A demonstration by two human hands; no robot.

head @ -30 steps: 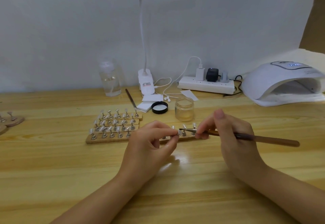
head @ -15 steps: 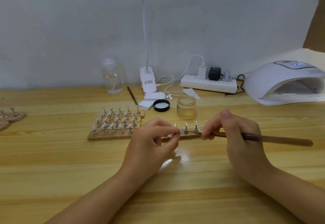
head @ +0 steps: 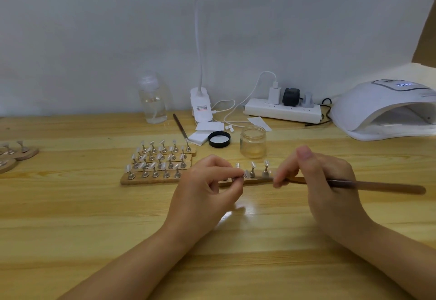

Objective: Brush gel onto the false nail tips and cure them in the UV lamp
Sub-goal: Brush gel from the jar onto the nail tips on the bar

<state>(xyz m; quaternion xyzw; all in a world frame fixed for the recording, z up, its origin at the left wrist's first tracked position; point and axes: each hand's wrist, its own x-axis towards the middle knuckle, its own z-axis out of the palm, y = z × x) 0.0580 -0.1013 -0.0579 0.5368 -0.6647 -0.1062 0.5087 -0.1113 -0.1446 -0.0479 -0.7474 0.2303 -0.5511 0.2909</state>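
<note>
Small clear false nail tip on its metal stand [head: 245, 174] pinched in your left hand [head: 207, 189] above the wooden table [head: 94, 217], your right hand [head: 323, 181] gripping the brown wooden-handled brush [head: 377, 187], bristles at the tip, white domed UV lamp [head: 382, 108] far right.

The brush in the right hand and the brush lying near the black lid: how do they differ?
The held brush is gripped by the right hand and points sideways toward the nail tip pinched by the left hand. The spare brush lies untouched on the table, pointing away. Both have dark, slim handles.
</note>
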